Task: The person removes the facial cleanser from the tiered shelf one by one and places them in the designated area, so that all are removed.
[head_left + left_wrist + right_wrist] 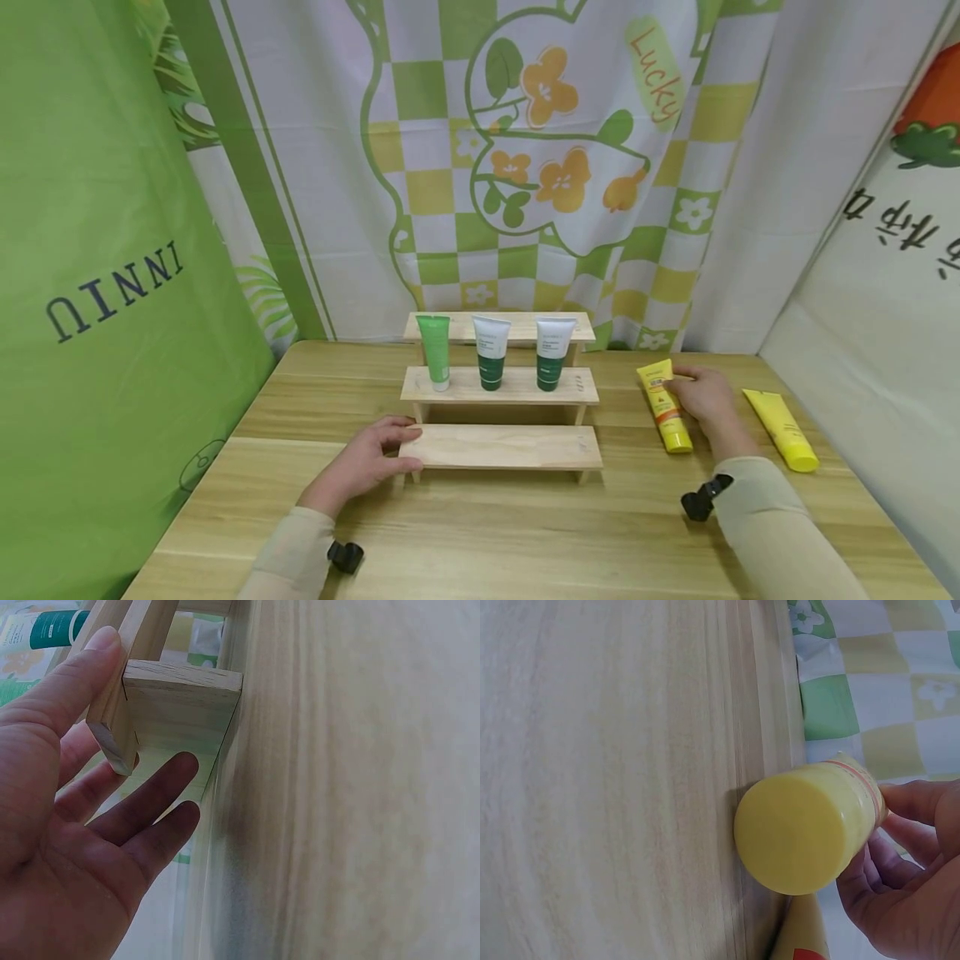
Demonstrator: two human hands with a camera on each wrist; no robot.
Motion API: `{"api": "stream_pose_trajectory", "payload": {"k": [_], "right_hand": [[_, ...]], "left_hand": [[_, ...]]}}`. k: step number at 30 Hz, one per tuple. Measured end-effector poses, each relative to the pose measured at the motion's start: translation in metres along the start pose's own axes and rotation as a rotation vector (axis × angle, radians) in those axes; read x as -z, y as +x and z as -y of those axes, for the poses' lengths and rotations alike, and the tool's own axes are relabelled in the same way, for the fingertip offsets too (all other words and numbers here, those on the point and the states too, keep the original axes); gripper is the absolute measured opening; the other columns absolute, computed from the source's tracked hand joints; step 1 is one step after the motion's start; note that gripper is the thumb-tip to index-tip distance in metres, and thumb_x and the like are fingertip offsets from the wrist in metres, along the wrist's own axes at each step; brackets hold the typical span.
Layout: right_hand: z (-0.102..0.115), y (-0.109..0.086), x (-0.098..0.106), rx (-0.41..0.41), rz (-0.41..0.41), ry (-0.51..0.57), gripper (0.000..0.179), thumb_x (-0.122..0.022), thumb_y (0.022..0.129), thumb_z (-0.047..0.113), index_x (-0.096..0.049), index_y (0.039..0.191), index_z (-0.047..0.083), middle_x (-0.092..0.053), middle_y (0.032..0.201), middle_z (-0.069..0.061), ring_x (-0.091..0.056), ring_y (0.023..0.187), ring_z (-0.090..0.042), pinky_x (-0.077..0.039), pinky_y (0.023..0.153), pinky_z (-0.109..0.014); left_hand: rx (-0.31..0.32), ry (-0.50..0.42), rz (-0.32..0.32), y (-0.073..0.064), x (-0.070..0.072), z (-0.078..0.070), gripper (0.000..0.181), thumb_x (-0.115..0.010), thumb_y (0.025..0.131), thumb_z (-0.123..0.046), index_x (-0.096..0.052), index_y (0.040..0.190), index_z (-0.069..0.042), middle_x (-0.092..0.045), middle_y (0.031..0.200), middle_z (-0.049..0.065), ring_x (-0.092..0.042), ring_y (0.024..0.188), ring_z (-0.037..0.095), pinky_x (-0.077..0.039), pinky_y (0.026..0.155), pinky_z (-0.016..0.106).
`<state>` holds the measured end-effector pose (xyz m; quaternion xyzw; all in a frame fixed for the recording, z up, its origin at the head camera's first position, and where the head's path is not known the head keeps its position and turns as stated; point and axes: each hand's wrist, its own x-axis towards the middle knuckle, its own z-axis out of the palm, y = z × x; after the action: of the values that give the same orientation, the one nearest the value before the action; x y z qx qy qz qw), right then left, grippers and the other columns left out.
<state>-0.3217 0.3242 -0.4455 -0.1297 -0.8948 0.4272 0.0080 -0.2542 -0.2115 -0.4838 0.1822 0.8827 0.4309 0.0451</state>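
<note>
My right hand (705, 396) pinches a yellow squeeze tube (666, 412) near its crimped end, fingers and thumb on its sides. The tube's round yellow cap (791, 834) faces the right wrist camera, low over the tabletop. My left hand (363, 460) grips the left end of the lowest board of a three-step wooden display rack (502, 444). In the left wrist view its thumb (103, 641) lies on the board's top, with other fingers at the end and below. On the middle step stand a green tube (435, 350) and two white-and-dark-green tubes (491, 354), caps down.
A second yellow tube (782, 429) lies on the wooden table (480, 542) to the right of my right hand. Behind the rack hangs a checked, flowered curtain (423, 192). Green fabric (97, 208) hangs on the left, and a white printed cloth (885, 292) on the right.
</note>
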Motion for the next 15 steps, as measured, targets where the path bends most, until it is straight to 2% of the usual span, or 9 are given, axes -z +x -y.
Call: {"api": "stream_pose_trajectory", "payload": {"k": [6,15], "right_hand": [[-0.0002,0.0017,-0.0017,-0.016,-0.001,0.005,0.055,-0.059,0.094,0.02,-0.047,0.142,-0.004,-0.036,0.145,-0.034,-0.04,0.122,-0.041,-0.035,0.1,-0.051],[-0.0048,0.0054,-0.0051,-0.028,-0.007,0.004,0.053,-0.061,0.093,0.022,-0.051,0.137,-0.006,-0.042,0.14,-0.033,-0.044,0.117,-0.04,-0.038,0.096,-0.048]], "left_hand": [[0.007,-0.001,-0.001,0.0004,-0.0006,0.0019,0.061,-0.08,0.08,-0.042,-0.066,0.129,-0.009,-0.052,0.139,0.008,-0.052,0.123,0.029,-0.04,0.102,0.048],[0.011,-0.013,-0.003,0.0006,-0.0009,0.0027,0.061,-0.08,0.08,-0.042,-0.066,0.129,-0.009,-0.052,0.14,0.008,-0.052,0.124,0.03,-0.04,0.102,0.048]]}}
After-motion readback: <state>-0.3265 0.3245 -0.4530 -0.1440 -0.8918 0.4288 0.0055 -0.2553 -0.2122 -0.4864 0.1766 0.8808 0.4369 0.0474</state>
